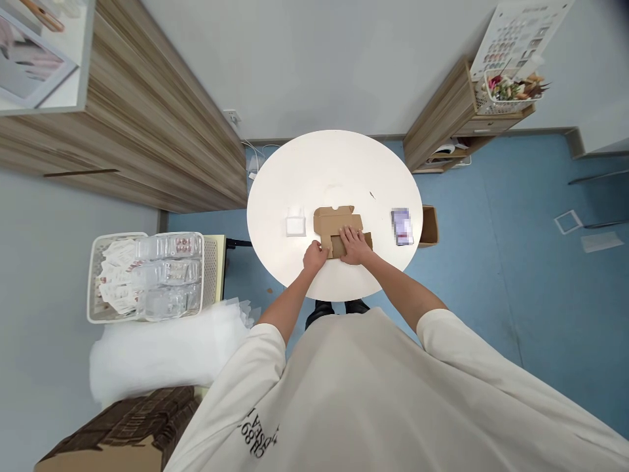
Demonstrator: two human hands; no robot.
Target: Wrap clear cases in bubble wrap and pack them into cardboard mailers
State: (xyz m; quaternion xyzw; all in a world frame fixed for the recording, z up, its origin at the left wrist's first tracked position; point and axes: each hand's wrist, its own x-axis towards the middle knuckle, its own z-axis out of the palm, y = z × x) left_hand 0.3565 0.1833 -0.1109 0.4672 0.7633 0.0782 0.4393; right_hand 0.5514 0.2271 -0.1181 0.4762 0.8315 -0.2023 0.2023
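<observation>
A flat-opened cardboard box (327,224) lies on the round white counter (334,157), near its front edge, between the two hands. The left hand (315,256) seems to pinch the near left corner of the cardboard with thumb and finger; the exact contact is too small to be sure. The grip of the right hand (354,246) is not closed: its fingers are extended, and the palm side rests down on the cardboard. On the left stands a small white object (295,227); on the right lies a purple packet (403,227), both apart from the box.

If the right hand presses too strongly, the thin cardboard could crease outside its fold lines. If the left hand pulls while the right hand presses weakly, the box could turn, or a flap could tear.
</observation>
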